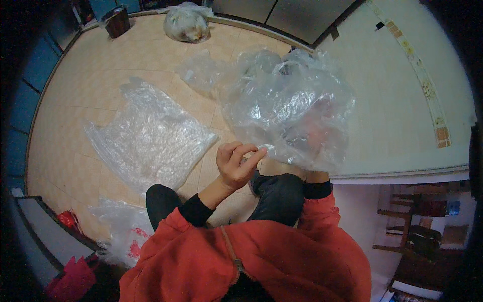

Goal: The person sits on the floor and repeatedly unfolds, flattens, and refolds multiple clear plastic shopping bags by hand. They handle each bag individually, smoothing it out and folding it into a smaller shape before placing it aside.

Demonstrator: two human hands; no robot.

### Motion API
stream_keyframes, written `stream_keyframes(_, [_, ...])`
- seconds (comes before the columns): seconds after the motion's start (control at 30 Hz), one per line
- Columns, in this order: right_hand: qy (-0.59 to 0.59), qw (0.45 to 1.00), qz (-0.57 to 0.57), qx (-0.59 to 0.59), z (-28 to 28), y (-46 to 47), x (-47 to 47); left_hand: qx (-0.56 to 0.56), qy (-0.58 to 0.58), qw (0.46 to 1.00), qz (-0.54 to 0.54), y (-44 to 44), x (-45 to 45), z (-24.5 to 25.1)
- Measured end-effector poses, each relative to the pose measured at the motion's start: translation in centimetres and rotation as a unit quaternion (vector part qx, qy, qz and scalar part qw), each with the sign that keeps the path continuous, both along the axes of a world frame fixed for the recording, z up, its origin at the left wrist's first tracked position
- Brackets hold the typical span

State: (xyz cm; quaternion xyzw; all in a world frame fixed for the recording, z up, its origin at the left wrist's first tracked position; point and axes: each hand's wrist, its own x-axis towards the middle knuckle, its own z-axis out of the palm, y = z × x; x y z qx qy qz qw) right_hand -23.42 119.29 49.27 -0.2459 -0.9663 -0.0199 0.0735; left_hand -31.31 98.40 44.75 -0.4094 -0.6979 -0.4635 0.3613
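Note:
A large, crumpled clear plastic bag (279, 102) is spread in front of me, over the floor and towards the white panel at the right. My left hand (237, 162) pinches its near edge between thumb and fingertips. My right hand (319, 134) is inside the bag or behind its film; it shows only as a blurred shape, so its fingers cannot be made out. To the left, a flattened clear plastic bag (151, 136) lies on the tiled floor. Another plastic bag with red print (120, 222) rests beside my left knee.
Against the far wall sit a filled, tied plastic bag (186, 24) and a dark bin (116, 22). Blue cabinets (26, 90) line the left side. A white panel with a patterned strip (385, 87) stands close on my right. A red item (68, 219) lies at lower left.

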Motion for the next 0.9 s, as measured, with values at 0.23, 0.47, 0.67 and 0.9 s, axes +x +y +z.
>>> stream_keyframes(0.23, [0.072,0.987,0.097,0.109,-1.5,-0.4,0.2,0.013,-0.059,0.998,-0.013,0.3,-0.5,-1.6])
stream_keyframes(0.47, [0.541,0.46,-0.149,-0.688,-1.0,3.3,-3.6,0.136,-0.392,0.91,0.013,-1.9,-4.6,-3.5])
stream_keyframes(0.67, [0.525,0.393,-0.036,-0.754,-5.5,8.3,-3.6,0.282,-0.612,0.727,-0.13,-3.6,-6.6,-4.7])
stream_keyframes(0.9, [0.566,0.374,-0.098,-0.728,-2.9,6.9,-3.9,0.328,-0.696,0.619,-0.158,-4.0,-6.6,-5.2])
